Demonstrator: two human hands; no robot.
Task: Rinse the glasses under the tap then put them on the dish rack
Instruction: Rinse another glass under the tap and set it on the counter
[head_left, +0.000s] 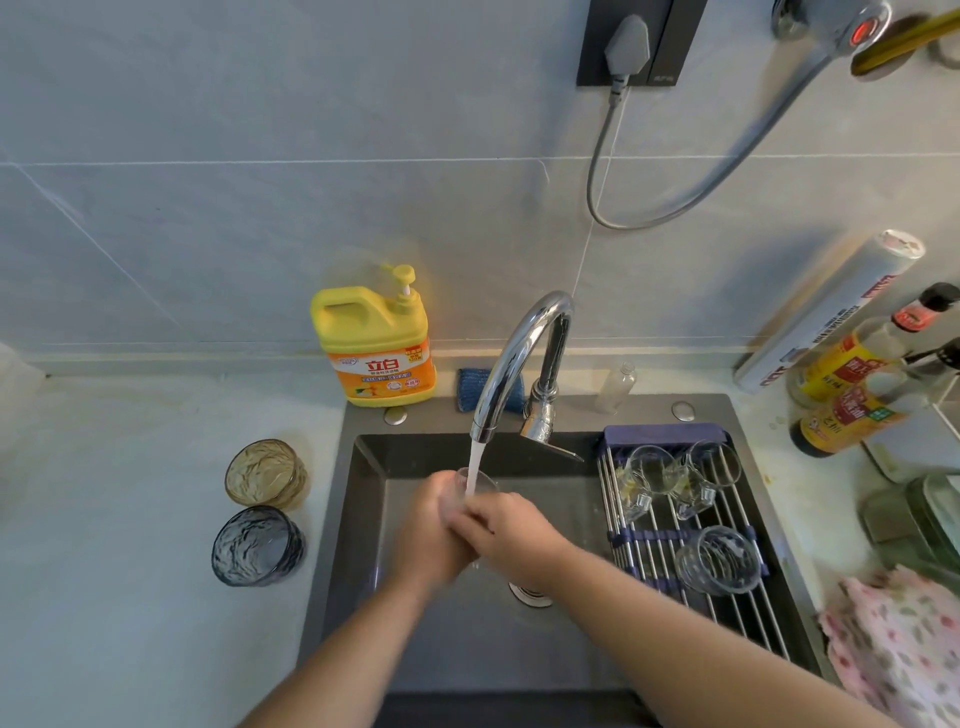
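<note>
Water runs from the chrome tap (511, 364) into a small clear glass (480, 482) held over the dark sink (363, 519). My left hand (434, 535) grips the glass from the left and my right hand (506, 538) wraps it from the right; most of the glass is hidden by my fingers. On the counter left of the sink stand an amber glass (267, 473) and a blue-grey glass (257, 545). The dish rack (649, 561) across the sink's right side holds two clear handled cups (652, 475) (709, 473) and a clear tumbler (719, 558).
A yellow dish-soap bottle (376, 343) and a blue sponge (475, 387) sit behind the sink. Sauce bottles (852, 395), a foil roll (826, 312) and a pink cloth (904, 639) crowd the right counter. A cable (605, 156) hangs from the wall socket.
</note>
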